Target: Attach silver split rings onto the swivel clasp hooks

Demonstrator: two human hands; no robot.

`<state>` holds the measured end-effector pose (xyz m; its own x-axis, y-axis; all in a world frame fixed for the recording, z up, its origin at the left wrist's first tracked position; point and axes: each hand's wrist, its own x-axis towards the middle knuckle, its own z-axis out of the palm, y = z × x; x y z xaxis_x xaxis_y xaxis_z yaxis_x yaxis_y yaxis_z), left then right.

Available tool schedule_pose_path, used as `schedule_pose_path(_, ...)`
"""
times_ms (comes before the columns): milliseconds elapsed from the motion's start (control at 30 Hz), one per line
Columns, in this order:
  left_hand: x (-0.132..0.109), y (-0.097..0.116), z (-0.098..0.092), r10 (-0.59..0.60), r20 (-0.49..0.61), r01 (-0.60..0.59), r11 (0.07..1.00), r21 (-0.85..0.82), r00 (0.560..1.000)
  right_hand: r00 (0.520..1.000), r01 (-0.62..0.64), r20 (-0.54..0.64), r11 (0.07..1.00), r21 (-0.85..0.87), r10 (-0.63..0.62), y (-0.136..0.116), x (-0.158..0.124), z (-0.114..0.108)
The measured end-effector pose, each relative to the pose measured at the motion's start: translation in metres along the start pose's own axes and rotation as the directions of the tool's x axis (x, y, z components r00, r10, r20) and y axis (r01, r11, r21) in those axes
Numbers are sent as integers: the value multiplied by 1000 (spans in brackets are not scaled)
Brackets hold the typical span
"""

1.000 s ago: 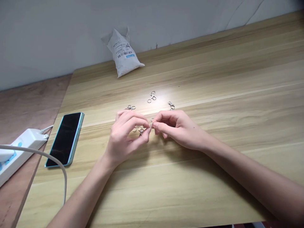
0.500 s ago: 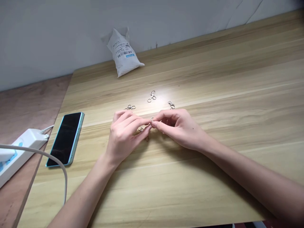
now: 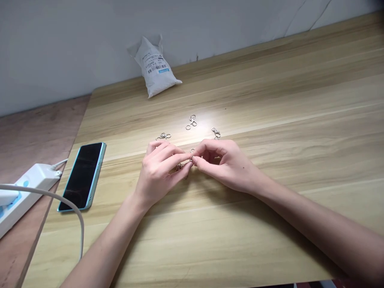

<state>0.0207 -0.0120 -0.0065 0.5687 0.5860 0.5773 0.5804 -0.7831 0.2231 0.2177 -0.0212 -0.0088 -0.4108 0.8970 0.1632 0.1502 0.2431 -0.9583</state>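
Note:
My left hand [image 3: 160,167] and my right hand [image 3: 229,165] meet over the middle of the table, fingertips almost touching. Between them a small metal ring [image 3: 192,151] is pinched, its upper curve showing above the fingertips. Under my left hand's fingers, more metal clasp pieces [image 3: 180,166] are partly visible; whether they hang from the ring or lie on the wood, I cannot tell. Beyond the hands lie a lobster clasp with a ring [image 3: 193,120], a loose split ring [image 3: 188,127], another clasp [image 3: 165,136] behind my left hand and one [image 3: 216,131] behind my right.
A white plastic mailing bag [image 3: 157,74] with a printed label leans at the wall. At the left lies a phone [image 3: 81,176] with a light blue edge. A white power strip [image 3: 33,192] and its cable [image 3: 81,228] are beside the wooden table [image 3: 270,232].
Both hands have shifted very slightly downward, still pinching the ring together. The fingers have turned a little, and the clasp pieces below my left hand are more covered.

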Motion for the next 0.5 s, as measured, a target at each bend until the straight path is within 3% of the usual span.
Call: schedule_pose_path(500,0,1,0,-44,-8,44,999,-24,999,999,38,-5,999,28,-38,-4,-1,1)
